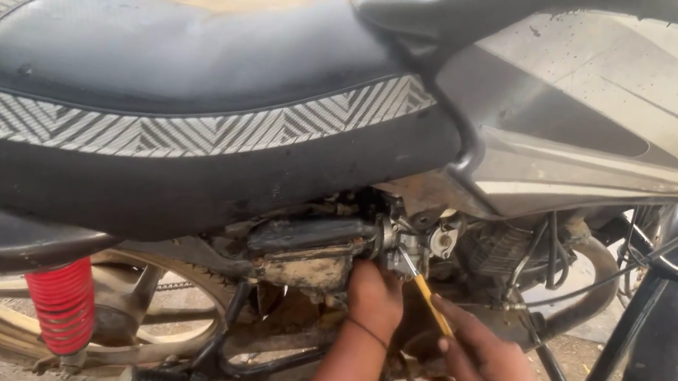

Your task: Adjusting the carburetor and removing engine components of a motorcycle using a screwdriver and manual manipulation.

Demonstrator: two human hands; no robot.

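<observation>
Right hand [498,373] is pinching the yellow screwdriver [429,300] at its handle, tip running to 11 o'clock into the carb [419,243] under the seat [155,61]; left hand [373,295] is closed bracing below it; tool looks light, stiff, likely greasy.

screwdriver [431,303] tip hidden, rear wheel [8,317] perhaps cropped

Black seat [156,53] with grey chevron band, red spring [62,303], yellow-handled screwdriver [431,303].
</observation>
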